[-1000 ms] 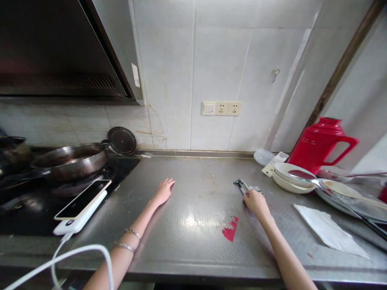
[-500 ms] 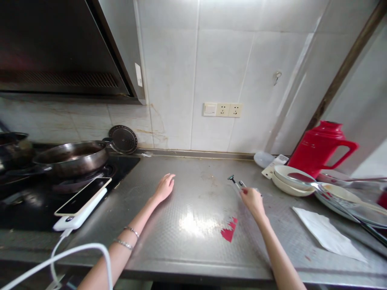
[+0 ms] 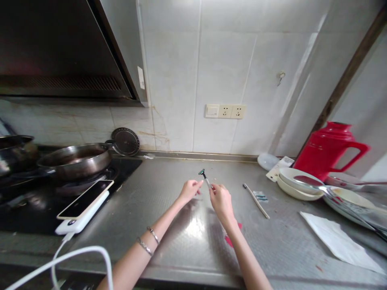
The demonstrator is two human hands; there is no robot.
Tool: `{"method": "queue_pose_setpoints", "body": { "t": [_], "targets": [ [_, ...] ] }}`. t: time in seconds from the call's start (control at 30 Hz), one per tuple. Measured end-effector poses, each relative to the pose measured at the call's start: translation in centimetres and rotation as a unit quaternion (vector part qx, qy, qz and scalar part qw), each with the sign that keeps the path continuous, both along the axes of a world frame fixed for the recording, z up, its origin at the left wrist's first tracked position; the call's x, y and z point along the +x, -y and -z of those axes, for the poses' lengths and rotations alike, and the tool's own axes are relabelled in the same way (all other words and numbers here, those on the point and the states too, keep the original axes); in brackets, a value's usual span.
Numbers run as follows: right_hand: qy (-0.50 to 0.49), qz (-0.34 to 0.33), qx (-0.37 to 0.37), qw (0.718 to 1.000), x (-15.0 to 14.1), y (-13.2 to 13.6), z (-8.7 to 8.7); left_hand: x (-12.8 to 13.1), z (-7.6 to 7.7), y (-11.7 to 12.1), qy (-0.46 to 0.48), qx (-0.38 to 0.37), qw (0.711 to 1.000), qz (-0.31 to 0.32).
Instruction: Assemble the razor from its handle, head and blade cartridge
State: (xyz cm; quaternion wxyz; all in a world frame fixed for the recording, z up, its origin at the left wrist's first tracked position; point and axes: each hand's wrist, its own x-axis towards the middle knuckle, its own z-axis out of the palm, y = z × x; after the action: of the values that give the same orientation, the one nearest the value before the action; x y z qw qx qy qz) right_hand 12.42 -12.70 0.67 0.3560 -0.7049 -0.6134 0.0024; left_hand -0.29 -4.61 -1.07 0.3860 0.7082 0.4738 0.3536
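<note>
My right hand (image 3: 221, 201) is closed round the handle of a razor (image 3: 204, 177) and holds it above the middle of the steel counter (image 3: 169, 241), its dark head pointing up and away. My left hand (image 3: 188, 190) is raised beside it, fingertips at the razor's handle just below the head. A thin stick-like tool (image 3: 256, 200) and a small packet (image 3: 260, 196) lie on the counter to the right of my hands.
A phone on a white power bank (image 3: 83, 205) with a white cable lies at the stove's edge. Pans (image 3: 74, 161) sit on the stove at left. Bowls and plates (image 3: 298, 181), a red thermos jug (image 3: 328, 149) and a paper napkin (image 3: 340, 241) are at right. A red scrap (image 3: 231, 237) lies on the counter.
My right hand lifted the razor off the counter and carried it left to the middle. My left hand rose from the counter to meet it. The stick-like tool stayed behind.
</note>
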Motion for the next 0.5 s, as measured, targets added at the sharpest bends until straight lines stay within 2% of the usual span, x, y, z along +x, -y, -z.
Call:
{"method": "queue_pose_setpoints", "body": {
  "t": [0.13, 0.37, 0.5],
  "targets": [
    [0.040, -0.014, -0.024, 0.999, -1.3, 0.3, -0.2, 0.8, -0.1, 0.2, -0.010, 0.003, 1.000, -0.010],
    [0.067, -0.043, -0.035, 0.996, -2.9, 0.0, 0.5, 0.5, 0.8, -0.3, 0.014, -0.012, 1.000, -0.011],
    [0.053, -0.063, -0.031, 0.996, -3.5, 0.2, 0.5, 0.0, 1.2, -1.0, -0.113, 0.019, 0.993, -0.019]
  ]
}}
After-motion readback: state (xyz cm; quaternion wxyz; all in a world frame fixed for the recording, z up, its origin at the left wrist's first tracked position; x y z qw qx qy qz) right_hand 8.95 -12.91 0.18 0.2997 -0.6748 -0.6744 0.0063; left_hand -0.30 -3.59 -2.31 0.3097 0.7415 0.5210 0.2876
